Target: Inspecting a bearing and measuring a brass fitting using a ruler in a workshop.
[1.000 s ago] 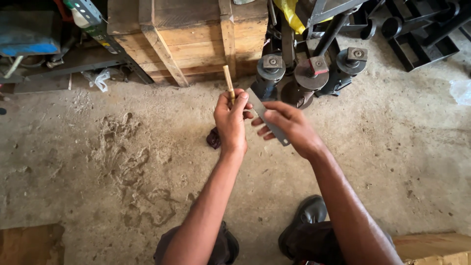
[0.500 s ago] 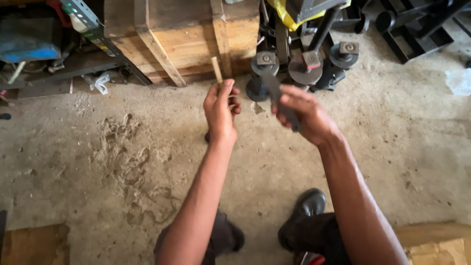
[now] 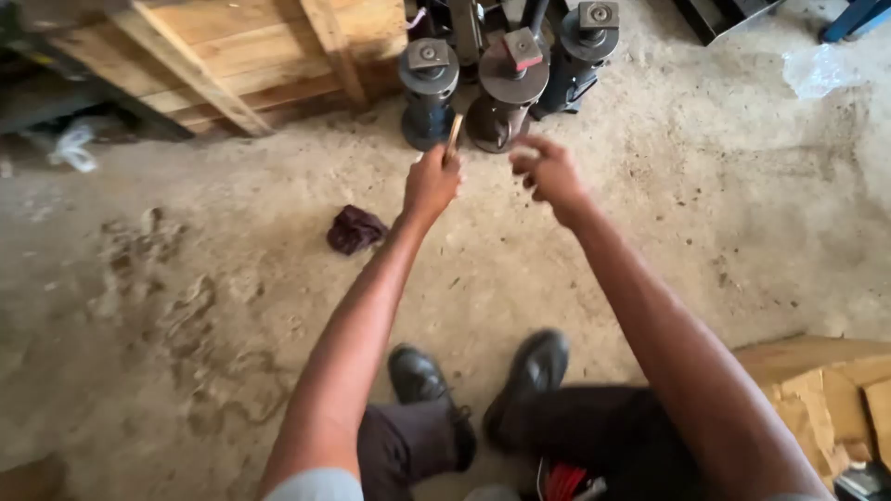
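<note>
My left hand [image 3: 432, 183] is stretched forward and pinches a short, thin wooden stick [image 3: 454, 134] that points up and away. My right hand [image 3: 549, 171] hovers just to its right, back toward the camera, with its fingers loosely curled. Motion blur hides whether anything lies in them. Both hands hang above the dusty concrete floor, right in front of three dark metal cylinders [image 3: 508, 89] with flat caps. My black shoes [image 3: 532, 367] show below the arms.
A wooden crate [image 3: 241, 56] stands at the back left. A dark crumpled rag [image 3: 355, 229] lies on the floor left of my left arm. Clear plastic [image 3: 817, 70] lies at the back right. A tan board [image 3: 817, 380] sits by my right leg.
Both arms have reached forward toward the metal cylinders and the view has tipped down. The grey flat piece seen earlier in the right hand no longer shows.
</note>
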